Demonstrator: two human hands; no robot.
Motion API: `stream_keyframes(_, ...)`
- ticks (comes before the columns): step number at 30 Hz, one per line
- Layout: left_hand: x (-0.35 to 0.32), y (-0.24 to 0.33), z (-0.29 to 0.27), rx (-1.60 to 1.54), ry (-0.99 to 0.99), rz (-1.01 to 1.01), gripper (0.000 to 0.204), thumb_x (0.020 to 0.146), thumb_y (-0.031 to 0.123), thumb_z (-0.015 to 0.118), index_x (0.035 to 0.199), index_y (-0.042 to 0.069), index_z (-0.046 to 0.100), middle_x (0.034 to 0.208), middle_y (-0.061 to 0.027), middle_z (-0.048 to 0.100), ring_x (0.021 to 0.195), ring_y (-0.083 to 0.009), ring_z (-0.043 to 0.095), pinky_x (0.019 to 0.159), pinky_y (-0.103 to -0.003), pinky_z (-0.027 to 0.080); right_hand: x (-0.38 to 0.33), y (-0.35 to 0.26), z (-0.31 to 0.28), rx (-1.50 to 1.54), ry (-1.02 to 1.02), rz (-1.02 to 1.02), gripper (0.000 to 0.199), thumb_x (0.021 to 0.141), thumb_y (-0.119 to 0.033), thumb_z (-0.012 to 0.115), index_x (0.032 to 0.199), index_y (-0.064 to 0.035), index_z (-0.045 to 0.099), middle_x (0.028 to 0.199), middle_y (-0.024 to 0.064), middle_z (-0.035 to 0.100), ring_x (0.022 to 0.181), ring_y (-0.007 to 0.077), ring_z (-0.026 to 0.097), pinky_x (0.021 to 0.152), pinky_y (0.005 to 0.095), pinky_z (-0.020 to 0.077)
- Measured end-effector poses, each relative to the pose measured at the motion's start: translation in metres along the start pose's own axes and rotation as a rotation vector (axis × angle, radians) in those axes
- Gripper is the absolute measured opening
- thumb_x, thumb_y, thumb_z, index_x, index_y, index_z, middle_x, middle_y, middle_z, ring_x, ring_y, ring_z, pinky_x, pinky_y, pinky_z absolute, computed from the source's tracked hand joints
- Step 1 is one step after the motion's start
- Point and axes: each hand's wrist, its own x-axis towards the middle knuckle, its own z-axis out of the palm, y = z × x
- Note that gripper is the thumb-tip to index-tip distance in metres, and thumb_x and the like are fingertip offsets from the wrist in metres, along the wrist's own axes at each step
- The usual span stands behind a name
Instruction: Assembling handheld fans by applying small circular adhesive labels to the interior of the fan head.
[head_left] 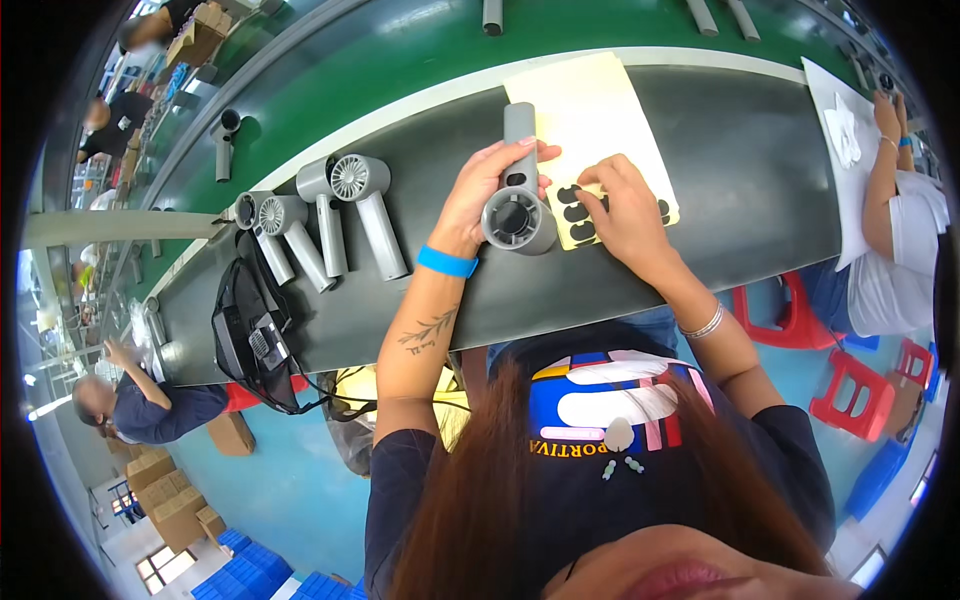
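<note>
My left hand (472, 190) is wrapped round the handle of a grey handheld fan (519, 125). Its round head points toward me, showing a dark centre inside a ring. Under the fan's right side lies a pale yellow sheet (600, 110) with black oval stickers (577, 213) near its close edge. My right hand (628, 215) rests over that sheet, its thumb and forefinger pinched at the edge of the uppermost sticker at left. Part of the sticker group is hidden beneath this hand.
Several grey handheld fans (372, 215) lie on the dark bench to the left, beside a black bag (240, 310). Beyond runs a green conveyor belt (420, 60) carrying more fans. A co-worker (900, 210) sits at the right by a white sheet (822, 100); red stools (855, 395) stand below.
</note>
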Motion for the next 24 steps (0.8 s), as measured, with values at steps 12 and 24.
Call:
stream_keyframes(12,0.002,-0.009,-0.003,-0.078,0.032,-0.03,0.033,0.088,0.019,0.06,0.108,-0.005,0.05,0.109,-0.0133,0.062,0.066,-0.0155,0.064,0.055,-0.027,0.056,0.002,0.002,0.004,0.071,-0.03,0.013,0.008,0.081,-0.003,0.062,0.086,-0.0031,0.056,0.088,0.0069,0.053,0.074,0.0222,0.053,0.065,0.0308,0.043)
stream_keyframes(24,-0.032,0.017,0.049,0.418,-0.109,0.798,0.04,0.093,0.017,0.054,0.126,0.0,0.039,0.108,-0.0119,0.056,0.089,-0.0177,0.061,0.078,-0.03,0.052,0.008,-0.026,-0.072,0.908,0.277,0.078,0.023,0.085,0.004,0.06,0.103,-0.001,0.047,0.087,0.0045,0.056,0.078,0.0075,0.052,0.073,0.0196,0.043)
